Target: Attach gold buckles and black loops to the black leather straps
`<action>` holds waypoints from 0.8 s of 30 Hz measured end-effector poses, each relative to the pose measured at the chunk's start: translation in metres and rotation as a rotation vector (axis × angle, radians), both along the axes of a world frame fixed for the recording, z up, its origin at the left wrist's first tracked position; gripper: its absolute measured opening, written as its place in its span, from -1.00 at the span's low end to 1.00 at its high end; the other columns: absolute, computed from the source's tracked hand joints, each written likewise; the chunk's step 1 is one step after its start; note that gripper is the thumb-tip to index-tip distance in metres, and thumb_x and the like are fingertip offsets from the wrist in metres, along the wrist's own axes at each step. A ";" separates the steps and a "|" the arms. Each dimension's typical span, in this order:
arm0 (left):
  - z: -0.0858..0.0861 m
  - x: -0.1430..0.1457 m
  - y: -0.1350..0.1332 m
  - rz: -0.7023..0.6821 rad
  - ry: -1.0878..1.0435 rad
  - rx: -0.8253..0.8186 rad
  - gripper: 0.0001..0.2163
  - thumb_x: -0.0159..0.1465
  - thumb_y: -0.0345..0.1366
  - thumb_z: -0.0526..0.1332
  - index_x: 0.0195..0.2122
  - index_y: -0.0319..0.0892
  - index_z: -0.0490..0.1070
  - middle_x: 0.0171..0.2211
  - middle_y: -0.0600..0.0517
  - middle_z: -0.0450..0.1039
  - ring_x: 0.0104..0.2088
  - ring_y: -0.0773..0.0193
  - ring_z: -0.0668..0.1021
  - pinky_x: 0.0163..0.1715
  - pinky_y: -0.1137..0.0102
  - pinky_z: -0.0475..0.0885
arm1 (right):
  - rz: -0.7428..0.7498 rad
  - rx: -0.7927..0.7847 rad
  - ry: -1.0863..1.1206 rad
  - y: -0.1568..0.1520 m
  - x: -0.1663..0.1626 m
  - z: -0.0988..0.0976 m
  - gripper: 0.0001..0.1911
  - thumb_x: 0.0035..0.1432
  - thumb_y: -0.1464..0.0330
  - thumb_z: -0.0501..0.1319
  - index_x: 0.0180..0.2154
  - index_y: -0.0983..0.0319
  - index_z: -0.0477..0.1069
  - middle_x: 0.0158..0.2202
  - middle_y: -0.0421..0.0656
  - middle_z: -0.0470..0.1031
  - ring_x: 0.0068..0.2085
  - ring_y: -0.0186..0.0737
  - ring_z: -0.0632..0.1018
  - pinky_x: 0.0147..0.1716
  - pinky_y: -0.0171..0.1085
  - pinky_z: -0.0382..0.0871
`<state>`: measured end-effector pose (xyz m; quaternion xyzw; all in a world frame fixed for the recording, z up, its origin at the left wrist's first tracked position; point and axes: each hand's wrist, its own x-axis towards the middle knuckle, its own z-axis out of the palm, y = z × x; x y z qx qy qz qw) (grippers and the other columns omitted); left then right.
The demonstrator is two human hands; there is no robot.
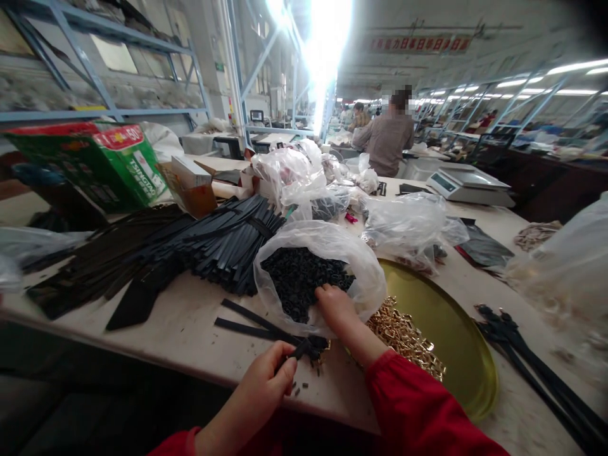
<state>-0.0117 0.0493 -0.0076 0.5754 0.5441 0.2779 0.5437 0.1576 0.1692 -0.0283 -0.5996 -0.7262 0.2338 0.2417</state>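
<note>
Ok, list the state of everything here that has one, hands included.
Middle plastic bag, open, holding small black pieces
Left hand, closed on a black strip
Right hand, fingers inside the bag's mouth, grip unclear
Gold tray, partly covered with loose gold-coloured pieces
Strip bundle, heaped on the table
Scale, display unreadable
Ceiling lights, on

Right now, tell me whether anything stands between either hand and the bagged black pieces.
Nothing visible blocks the right hand: it reaches over the rim of the open plastic bag to the black pieces. The bag's near side stands between the pieces and the left hand, which holds a black strap.
</note>
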 end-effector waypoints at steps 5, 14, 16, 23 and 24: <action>0.012 -0.003 0.006 0.089 0.021 0.041 -0.78 0.20 -0.15 0.03 -0.43 -0.19 0.27 -0.70 0.22 0.15 -0.64 0.41 0.25 -0.58 0.51 0.17 | 0.010 -0.073 0.190 -0.022 0.001 0.012 -0.91 0.06 0.46 0.14 -0.48 0.23 0.32 -0.39 -0.12 0.42 -0.29 -0.16 0.45 -0.28 -0.23 0.28; 0.030 0.005 -0.013 0.075 0.040 0.178 -0.79 0.21 -0.22 0.03 -0.42 -0.21 0.35 -0.57 0.13 0.30 -0.53 0.37 0.34 -0.48 0.50 0.24 | -0.123 -0.611 1.381 -0.116 -0.017 0.026 -0.67 -0.19 0.21 0.38 -0.57 0.25 0.28 -0.60 -0.30 0.36 -0.53 -0.41 0.38 -0.43 -0.38 0.28; 0.029 0.004 -0.020 0.054 0.068 0.204 -0.79 0.22 -0.24 0.02 -0.40 -0.21 0.38 -0.53 0.10 0.34 -0.48 0.34 0.36 -0.43 0.49 0.25 | -0.145 -0.588 1.426 -0.123 -0.018 0.024 -0.67 -0.21 0.22 0.40 -0.58 0.26 0.30 -0.63 -0.31 0.35 -0.56 -0.43 0.35 -0.47 -0.40 0.23; 0.033 0.001 -0.035 0.021 0.157 0.220 -0.78 0.22 -0.27 0.00 -0.42 -0.20 0.39 -0.54 0.12 0.33 -0.48 0.33 0.36 -0.44 0.50 0.22 | -0.074 -0.518 1.343 -0.137 -0.019 0.015 -0.70 -0.09 0.19 0.33 -0.54 0.27 0.35 -0.63 -0.29 0.35 -0.54 -0.40 0.33 -0.46 -0.39 0.20; 0.034 0.001 -0.035 -0.012 0.175 0.215 -0.78 0.21 -0.28 0.00 -0.43 -0.20 0.39 -0.54 0.13 0.33 -0.48 0.34 0.36 -0.44 0.50 0.22 | -0.075 -0.492 1.315 -0.140 -0.018 0.013 -0.72 -0.09 0.19 0.33 -0.52 0.27 0.36 -0.62 -0.29 0.35 -0.53 -0.40 0.33 -0.45 -0.38 0.20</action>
